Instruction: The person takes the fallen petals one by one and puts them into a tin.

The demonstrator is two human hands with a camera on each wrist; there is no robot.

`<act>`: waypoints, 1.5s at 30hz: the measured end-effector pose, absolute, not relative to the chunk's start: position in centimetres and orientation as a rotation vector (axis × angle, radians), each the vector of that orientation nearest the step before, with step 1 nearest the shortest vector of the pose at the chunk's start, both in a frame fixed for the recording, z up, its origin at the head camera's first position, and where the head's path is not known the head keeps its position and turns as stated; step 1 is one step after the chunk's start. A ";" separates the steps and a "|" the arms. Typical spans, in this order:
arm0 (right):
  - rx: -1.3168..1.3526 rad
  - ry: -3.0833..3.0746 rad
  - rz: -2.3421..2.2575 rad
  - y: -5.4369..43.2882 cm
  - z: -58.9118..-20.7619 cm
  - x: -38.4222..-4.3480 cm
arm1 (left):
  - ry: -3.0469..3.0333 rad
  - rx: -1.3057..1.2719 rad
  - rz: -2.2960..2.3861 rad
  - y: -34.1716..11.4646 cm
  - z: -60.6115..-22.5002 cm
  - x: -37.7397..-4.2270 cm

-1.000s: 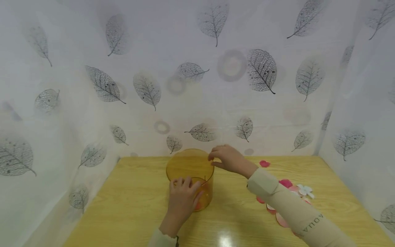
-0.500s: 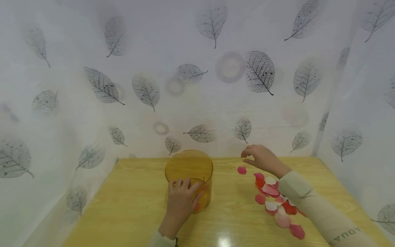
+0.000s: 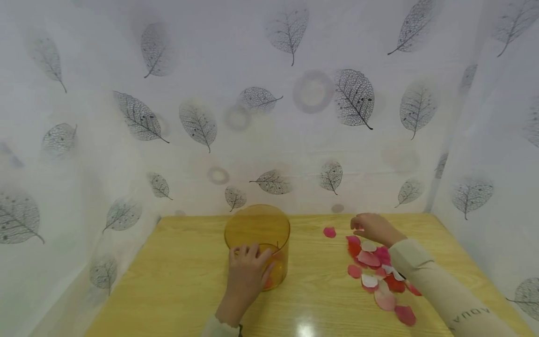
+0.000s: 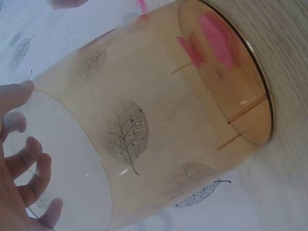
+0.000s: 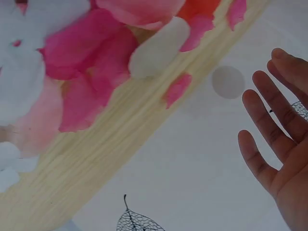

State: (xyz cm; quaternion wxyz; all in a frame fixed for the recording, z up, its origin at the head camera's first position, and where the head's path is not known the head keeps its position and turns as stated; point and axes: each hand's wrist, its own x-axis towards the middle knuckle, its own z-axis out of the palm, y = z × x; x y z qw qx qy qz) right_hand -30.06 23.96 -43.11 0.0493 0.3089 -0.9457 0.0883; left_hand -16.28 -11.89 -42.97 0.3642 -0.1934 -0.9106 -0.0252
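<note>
A see-through amber cylindrical container (image 3: 258,224) stands upright on the table, its wide mouth facing up. My left hand (image 3: 247,274) grips its near rim, with fingers bent over the opening and the thumb at the rim. Pink petals (image 4: 216,41) and a thin brown stick-like piece (image 4: 246,109) show at the container's base in the left wrist view. My right hand (image 3: 375,228) hovers at the far side of a loose pile of petals (image 3: 370,260) in red, pink and white. In the right wrist view its fingers (image 5: 267,108) are spread and relaxed, holding nothing.
One pink petal (image 3: 330,232) lies apart, between the container and the pile. The wood-grain table (image 3: 189,281) ends at a pale leaf-printed curtain (image 3: 294,140), which also closes off both sides.
My right hand has moved from the container's right rim across to the petal pile and dropped lower. The left hand has stayed on the rim, and the container has not moved.
</note>
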 end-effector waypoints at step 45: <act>0.971 -2.929 0.349 26.4 -44.6 -30.7 | -2.347 -0.488 -0.019 -11.8 -42.9 -16.2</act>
